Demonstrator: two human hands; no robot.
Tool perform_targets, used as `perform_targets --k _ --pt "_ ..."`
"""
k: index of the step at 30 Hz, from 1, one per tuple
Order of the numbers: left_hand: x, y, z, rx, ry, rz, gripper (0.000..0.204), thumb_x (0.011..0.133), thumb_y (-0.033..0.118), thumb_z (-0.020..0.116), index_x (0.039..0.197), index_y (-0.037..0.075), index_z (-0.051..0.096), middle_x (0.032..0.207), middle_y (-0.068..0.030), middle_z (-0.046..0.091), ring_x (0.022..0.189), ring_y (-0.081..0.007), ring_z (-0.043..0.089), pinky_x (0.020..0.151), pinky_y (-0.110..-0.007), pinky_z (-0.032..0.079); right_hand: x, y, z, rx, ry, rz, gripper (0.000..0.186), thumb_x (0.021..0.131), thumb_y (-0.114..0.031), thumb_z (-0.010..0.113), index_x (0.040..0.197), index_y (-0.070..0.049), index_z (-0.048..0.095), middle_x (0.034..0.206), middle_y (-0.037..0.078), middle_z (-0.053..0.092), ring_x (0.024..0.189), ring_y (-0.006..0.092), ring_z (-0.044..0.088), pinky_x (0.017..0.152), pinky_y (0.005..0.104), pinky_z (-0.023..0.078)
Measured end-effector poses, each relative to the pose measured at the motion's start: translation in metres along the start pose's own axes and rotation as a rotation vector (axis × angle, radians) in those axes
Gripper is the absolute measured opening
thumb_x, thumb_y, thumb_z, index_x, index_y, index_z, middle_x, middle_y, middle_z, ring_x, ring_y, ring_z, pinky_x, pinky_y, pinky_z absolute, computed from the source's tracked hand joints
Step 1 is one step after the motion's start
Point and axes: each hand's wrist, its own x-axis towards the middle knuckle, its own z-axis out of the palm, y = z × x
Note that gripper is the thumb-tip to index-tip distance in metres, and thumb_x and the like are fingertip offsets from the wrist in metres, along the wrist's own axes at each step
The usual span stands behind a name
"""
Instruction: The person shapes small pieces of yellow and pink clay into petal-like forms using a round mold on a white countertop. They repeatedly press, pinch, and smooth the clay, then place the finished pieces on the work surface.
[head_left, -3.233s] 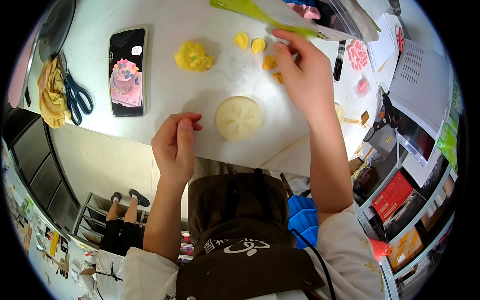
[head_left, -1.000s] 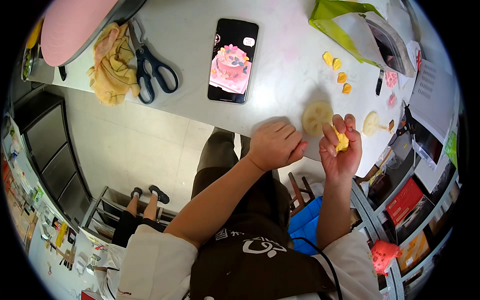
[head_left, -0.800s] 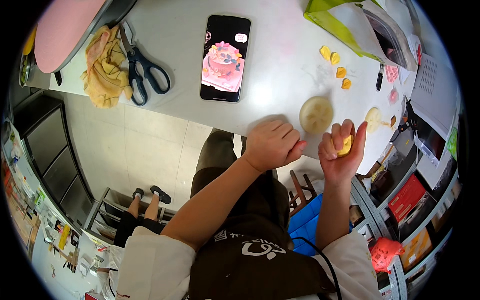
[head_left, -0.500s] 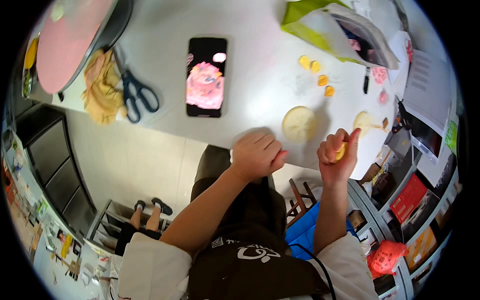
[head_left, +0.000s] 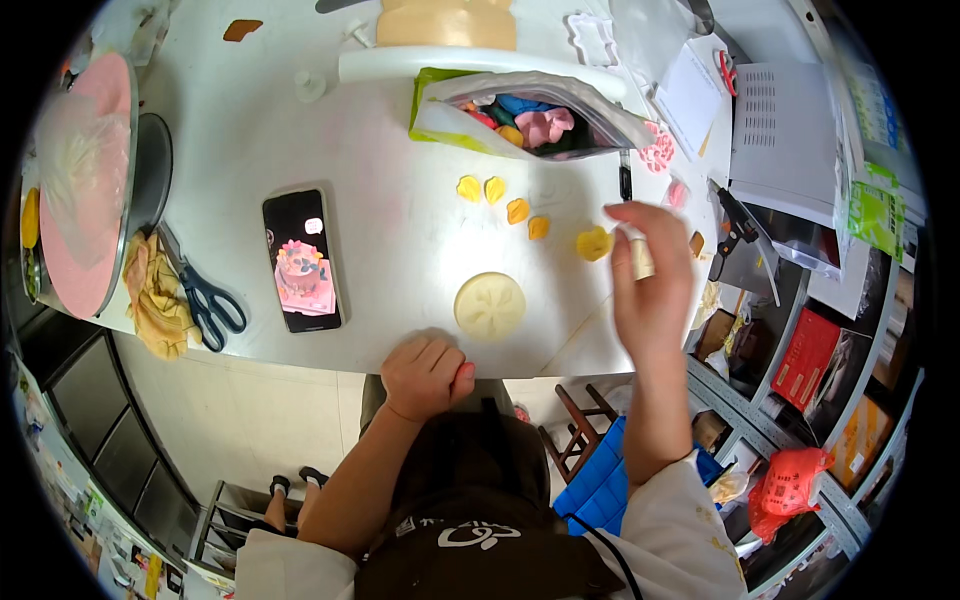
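Yellow lump: soft and crumpled, resting on the table (head_left: pixel 380 170) just left of the right hand (head_left: pixel 645 270).
Right hand: reaching forward over the table, forearm upright in view, forefinger stretched toward the lump and set apart from the thumb.
Cream piece (head_left: pixel 641 260): pale, partly hidden, showing in the gap between thumb and fingers; whether they grip it, I cannot tell.
Left hand: (head_left: pixel 425 378) a loose fist at the table's near edge, fingers curled together, thumb tucked alongside.
Round mould: (head_left: pixel 490 306) cream disc with a petal pattern sunk in its face, between the two hands.
Petals: (head_left: pixel 517 210) four small, thin, cupped yellow pieces in a slanting row beyond the mould.
Pouch: (head_left: pixel 432 122) green and white, gaping, with coloured soft lumps inside.
Phone: (head_left: pixel 302 260) flat slab, pink cake onscreen.
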Motion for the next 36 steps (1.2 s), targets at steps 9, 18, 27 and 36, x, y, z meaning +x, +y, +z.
perform_targets --k 9,18,27,36 --pt "0.004 0.000 0.009 0.034 0.090 0.024 0.023 0.093 0.028 0.069 0.076 0.014 0.062 0.079 -0.0030 0.063 0.069 -0.0233 0.062 0.059 -0.037 0.050 0.144 -0.026 0.010 -0.439 -0.597 -0.362 0.020 0.095 -0.012 0.061 0.100 -0.003 0.079 0.099 0.026 0.075 0.091 0.0448 0.074 0.083 0.0532 0.058" --pt "-0.007 -0.004 0.009 0.064 0.111 -0.015 0.030 0.086 0.030 0.074 0.070 0.017 0.052 0.073 0.0003 0.052 0.064 -0.0195 0.056 0.059 -0.034 0.046 0.156 -0.028 0.045 -0.767 -0.689 -0.576 0.018 0.088 -0.003 0.065 0.098 -0.003 0.079 0.096 0.020 0.078 0.094 0.0378 0.077 0.086 0.0469 0.062" --pt "-0.005 -0.004 0.011 0.045 0.138 0.002 0.028 0.087 0.030 0.075 0.071 0.018 0.054 0.073 0.0007 0.053 0.065 -0.0191 0.057 0.058 -0.034 0.046 0.146 -0.019 0.026 -0.650 -0.589 -0.433 0.016 0.092 -0.003 0.065 0.106 -0.005 0.074 0.097 0.020 0.077 0.090 0.0423 0.074 0.081 0.0515 0.060" --pt "-0.004 -0.004 0.008 -0.026 0.101 -0.033 0.022 0.088 0.028 0.075 0.075 0.017 0.061 0.076 0.0001 0.055 0.068 -0.0197 0.059 0.061 -0.034 0.049 0.095 -0.042 -0.077 -0.389 -0.121 -0.322 0.011 0.103 -0.006 0.075 0.114 -0.004 0.074 0.104 0.008 0.081 0.098 0.0210 0.080 0.084 0.0331 0.064"
